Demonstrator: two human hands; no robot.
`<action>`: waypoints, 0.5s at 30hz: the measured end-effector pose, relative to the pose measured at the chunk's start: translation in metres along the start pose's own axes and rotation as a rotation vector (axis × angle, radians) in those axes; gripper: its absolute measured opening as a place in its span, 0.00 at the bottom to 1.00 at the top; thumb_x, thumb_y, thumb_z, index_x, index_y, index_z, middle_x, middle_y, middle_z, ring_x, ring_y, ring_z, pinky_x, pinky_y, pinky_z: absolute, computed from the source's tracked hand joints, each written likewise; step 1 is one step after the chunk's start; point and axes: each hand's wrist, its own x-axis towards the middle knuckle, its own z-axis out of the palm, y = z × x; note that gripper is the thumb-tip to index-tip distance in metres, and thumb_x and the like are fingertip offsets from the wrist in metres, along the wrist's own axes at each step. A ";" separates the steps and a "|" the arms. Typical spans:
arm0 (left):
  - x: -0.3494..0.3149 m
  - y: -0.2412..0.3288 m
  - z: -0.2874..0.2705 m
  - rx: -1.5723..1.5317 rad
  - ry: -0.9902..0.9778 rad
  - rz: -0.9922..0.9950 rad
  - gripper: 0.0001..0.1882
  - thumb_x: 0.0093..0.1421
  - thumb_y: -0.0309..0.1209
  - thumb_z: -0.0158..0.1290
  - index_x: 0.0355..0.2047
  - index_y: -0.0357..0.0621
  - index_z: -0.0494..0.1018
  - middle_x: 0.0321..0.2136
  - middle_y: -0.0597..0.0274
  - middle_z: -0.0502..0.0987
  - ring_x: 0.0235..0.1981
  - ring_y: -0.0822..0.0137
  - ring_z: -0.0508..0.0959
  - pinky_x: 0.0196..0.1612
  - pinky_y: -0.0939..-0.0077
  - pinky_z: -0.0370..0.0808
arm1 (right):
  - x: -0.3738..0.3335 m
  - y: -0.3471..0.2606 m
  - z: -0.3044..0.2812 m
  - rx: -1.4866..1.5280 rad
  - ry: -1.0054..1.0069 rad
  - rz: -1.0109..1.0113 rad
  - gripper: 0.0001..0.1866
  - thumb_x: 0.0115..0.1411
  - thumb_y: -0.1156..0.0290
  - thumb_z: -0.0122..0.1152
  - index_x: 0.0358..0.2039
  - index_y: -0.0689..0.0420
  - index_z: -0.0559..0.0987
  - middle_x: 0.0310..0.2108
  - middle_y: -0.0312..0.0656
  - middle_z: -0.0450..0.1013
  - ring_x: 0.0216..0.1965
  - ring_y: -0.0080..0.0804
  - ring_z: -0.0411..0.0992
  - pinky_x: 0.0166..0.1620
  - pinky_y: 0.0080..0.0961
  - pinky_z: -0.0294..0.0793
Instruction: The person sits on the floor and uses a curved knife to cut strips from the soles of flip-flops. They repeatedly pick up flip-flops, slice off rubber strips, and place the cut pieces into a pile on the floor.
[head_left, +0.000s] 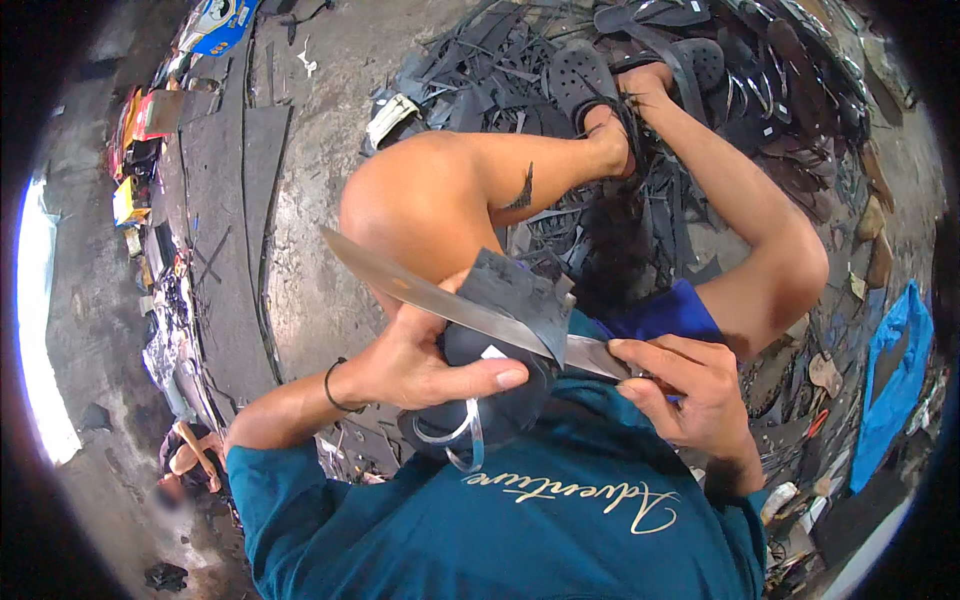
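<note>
My left hand (425,365) is closed round a black sandal (535,400) with clear straps, held at my lap. Its thumb lies across the top, and the fingers beneath are hidden. In my right hand (690,390) is the handle end of a long knife (430,297), pinched between thumb and fingers. The blade runs over the sandal, its tip pointing to the upper left past my knee. Beyond the blade, a dark grey rubber flap (515,290) stands up at the sandal's edge; whether the two are joined I cannot tell.
Black rubber scraps (470,90) cover the floor round my feet, which wear black clogs (580,85). Several dark sandals (790,60) are heaped at the far right. A blue sheet (895,365) lies right, long dark sheets (220,240) left. Another person (190,455) is at the lower left.
</note>
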 end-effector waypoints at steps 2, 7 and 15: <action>0.001 0.000 0.000 0.063 -0.057 0.028 0.25 0.53 0.32 0.65 0.48 0.35 0.72 0.46 0.57 0.74 0.49 0.67 0.72 0.53 0.69 0.68 | 0.008 -0.006 -0.002 0.032 -0.025 0.001 0.15 0.53 0.70 0.69 0.41 0.61 0.81 0.24 0.45 0.75 0.22 0.37 0.74 0.25 0.27 0.73; 0.008 0.004 0.010 0.124 -0.114 -0.043 0.25 0.53 0.36 0.66 0.46 0.35 0.73 0.41 0.59 0.76 0.45 0.67 0.74 0.50 0.70 0.70 | 0.031 -0.008 0.001 0.107 -0.081 -0.036 0.12 0.55 0.73 0.66 0.39 0.63 0.80 0.25 0.45 0.75 0.22 0.35 0.75 0.27 0.24 0.73; 0.063 0.106 -0.017 0.814 -0.172 0.186 0.29 0.47 0.48 0.66 0.40 0.37 0.75 0.34 0.54 0.78 0.35 0.54 0.78 0.38 0.66 0.74 | 0.059 0.022 0.020 0.940 0.096 -0.199 0.26 0.62 0.78 0.49 0.61 0.64 0.62 0.27 0.30 0.69 0.28 0.15 0.65 0.33 0.15 0.66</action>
